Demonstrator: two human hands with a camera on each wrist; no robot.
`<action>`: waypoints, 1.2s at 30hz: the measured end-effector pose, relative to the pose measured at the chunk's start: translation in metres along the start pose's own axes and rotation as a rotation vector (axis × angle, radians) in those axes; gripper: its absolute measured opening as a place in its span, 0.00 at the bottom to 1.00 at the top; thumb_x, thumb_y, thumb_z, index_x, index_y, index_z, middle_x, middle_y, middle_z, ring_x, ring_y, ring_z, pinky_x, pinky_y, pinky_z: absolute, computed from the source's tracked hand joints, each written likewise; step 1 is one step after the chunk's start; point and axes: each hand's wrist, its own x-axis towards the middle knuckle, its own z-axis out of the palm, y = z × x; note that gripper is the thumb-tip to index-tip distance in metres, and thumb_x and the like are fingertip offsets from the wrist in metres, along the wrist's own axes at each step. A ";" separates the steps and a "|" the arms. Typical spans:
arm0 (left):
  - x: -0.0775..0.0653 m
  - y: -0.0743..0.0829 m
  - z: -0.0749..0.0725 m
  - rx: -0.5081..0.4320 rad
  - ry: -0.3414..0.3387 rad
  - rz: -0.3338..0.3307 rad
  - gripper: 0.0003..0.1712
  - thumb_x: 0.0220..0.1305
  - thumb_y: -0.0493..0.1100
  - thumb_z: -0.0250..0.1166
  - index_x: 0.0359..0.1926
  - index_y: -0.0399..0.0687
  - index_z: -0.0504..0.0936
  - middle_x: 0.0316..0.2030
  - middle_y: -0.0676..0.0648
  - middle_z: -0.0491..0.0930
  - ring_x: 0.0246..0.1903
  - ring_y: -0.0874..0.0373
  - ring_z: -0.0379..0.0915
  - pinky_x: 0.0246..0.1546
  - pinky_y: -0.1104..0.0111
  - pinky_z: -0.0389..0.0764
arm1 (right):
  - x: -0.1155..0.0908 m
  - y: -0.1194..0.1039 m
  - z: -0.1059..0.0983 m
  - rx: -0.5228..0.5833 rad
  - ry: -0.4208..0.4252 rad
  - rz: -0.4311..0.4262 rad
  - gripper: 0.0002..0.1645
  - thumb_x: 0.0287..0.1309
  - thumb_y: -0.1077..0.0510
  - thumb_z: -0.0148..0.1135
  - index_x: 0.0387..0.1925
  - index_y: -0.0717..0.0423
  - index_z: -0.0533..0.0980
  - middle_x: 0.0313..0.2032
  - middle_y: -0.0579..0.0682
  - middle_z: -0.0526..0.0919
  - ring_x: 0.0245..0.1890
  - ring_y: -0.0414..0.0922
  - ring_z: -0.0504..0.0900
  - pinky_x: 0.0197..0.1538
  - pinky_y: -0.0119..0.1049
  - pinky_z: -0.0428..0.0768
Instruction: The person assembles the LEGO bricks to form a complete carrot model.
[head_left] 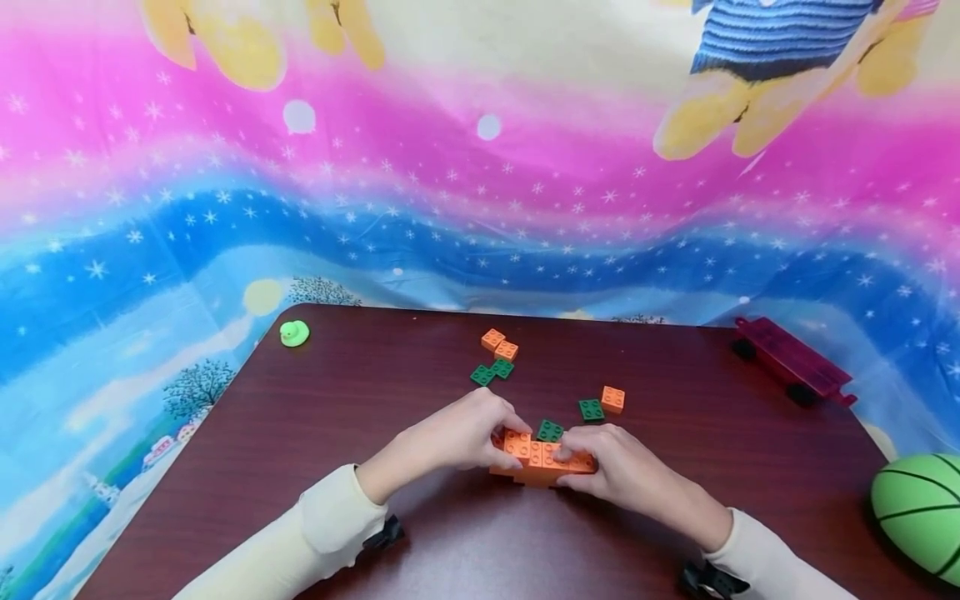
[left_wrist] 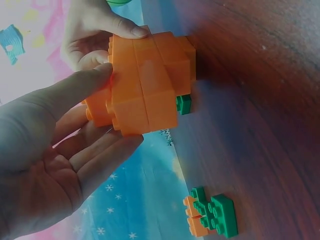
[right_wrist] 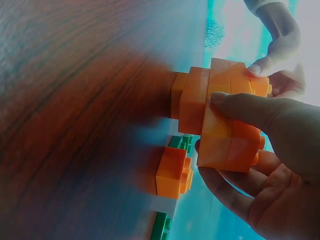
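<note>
At the far left corner, a duck (head_left: 295,333) is set well apart from the work. The left end of the stack (head_left: 542,475) is gripped between the curled fingers and thumb of the left hand (head_left: 468,429). Several tiers have already been joined, all orange as far as can be seen, and the stack is held low at the near middle of the table (head_left: 450,550); whether it is touching the wood cannot be told. Beyond it, a green pair (head_left: 492,372) and an orange pair (head_left: 499,344) are left loose, and a green brick (head_left: 550,430) lies just behind. The stack's right end is gripped by the right hand (head_left: 630,467), thumb pressed to the near face, fingers bent round the far side. Further right, another green brick (head_left: 591,409) and a single orange brick (head_left: 612,399) are also unjoined; whether these are to be added is not shown.

As for materials, the duck is small, rounded and lime green. The stack is built of smooth, glossy plastic, studded on top and stepped narrower toward the table, whose dark wood is streaked with grain. At right, a skateboard (head_left: 795,358) is formed in translucent red, and a green ball (head_left: 918,517) is ribbed with black lines.
</note>
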 end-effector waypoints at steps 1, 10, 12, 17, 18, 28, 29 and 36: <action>0.000 0.001 0.001 0.002 0.002 -0.006 0.20 0.58 0.46 0.78 0.51 0.45 0.90 0.44 0.49 0.91 0.37 0.68 0.80 0.37 0.79 0.78 | 0.000 0.000 0.000 0.000 0.000 -0.003 0.13 0.53 0.57 0.79 0.33 0.41 0.80 0.37 0.36 0.87 0.35 0.29 0.79 0.41 0.30 0.83; -0.001 -0.002 0.009 -0.017 0.033 -0.030 0.16 0.58 0.46 0.78 0.47 0.48 0.90 0.36 0.55 0.88 0.31 0.63 0.77 0.30 0.79 0.73 | 0.003 0.000 0.000 -0.012 -0.001 -0.025 0.15 0.51 0.57 0.81 0.33 0.41 0.79 0.36 0.36 0.88 0.34 0.29 0.79 0.40 0.29 0.83; -0.002 -0.004 0.012 -0.068 0.037 -0.046 0.16 0.59 0.46 0.77 0.47 0.49 0.89 0.36 0.55 0.87 0.31 0.61 0.78 0.29 0.79 0.73 | 0.004 0.001 -0.003 0.010 -0.031 -0.022 0.14 0.53 0.55 0.79 0.34 0.41 0.79 0.38 0.37 0.88 0.35 0.29 0.80 0.41 0.29 0.84; -0.004 -0.004 0.015 -0.077 0.039 -0.020 0.15 0.61 0.46 0.75 0.48 0.49 0.87 0.35 0.56 0.86 0.28 0.67 0.74 0.28 0.80 0.72 | 0.002 0.011 -0.021 0.081 -0.106 0.002 0.09 0.64 0.47 0.70 0.44 0.40 0.81 0.41 0.36 0.87 0.36 0.33 0.80 0.40 0.30 0.82; -0.004 -0.003 0.015 -0.063 0.039 -0.014 0.16 0.61 0.47 0.75 0.48 0.49 0.87 0.35 0.56 0.86 0.27 0.69 0.73 0.27 0.80 0.71 | 0.002 0.015 -0.026 0.058 -0.094 0.011 0.09 0.66 0.47 0.68 0.46 0.40 0.81 0.41 0.37 0.87 0.36 0.34 0.81 0.41 0.31 0.82; 0.000 -0.001 0.012 -0.034 0.031 -0.018 0.17 0.61 0.48 0.75 0.49 0.49 0.88 0.37 0.56 0.87 0.27 0.69 0.71 0.28 0.78 0.71 | 0.002 0.044 -0.046 -0.239 -0.084 0.148 0.15 0.60 0.57 0.74 0.49 0.48 0.85 0.46 0.46 0.89 0.44 0.43 0.85 0.49 0.44 0.86; -0.001 -0.001 0.012 -0.035 0.028 -0.032 0.17 0.61 0.48 0.75 0.49 0.49 0.88 0.37 0.56 0.87 0.27 0.69 0.71 0.28 0.78 0.71 | 0.005 0.045 -0.042 -0.238 -0.104 0.114 0.14 0.61 0.56 0.73 0.49 0.47 0.86 0.48 0.46 0.89 0.46 0.44 0.86 0.50 0.45 0.85; -0.003 -0.002 0.012 -0.066 0.014 -0.052 0.18 0.60 0.49 0.76 0.49 0.50 0.89 0.40 0.56 0.88 0.32 0.70 0.73 0.32 0.77 0.74 | 0.014 0.046 -0.022 -0.216 -0.180 0.035 0.14 0.61 0.57 0.73 0.48 0.45 0.86 0.47 0.43 0.89 0.45 0.41 0.86 0.47 0.40 0.86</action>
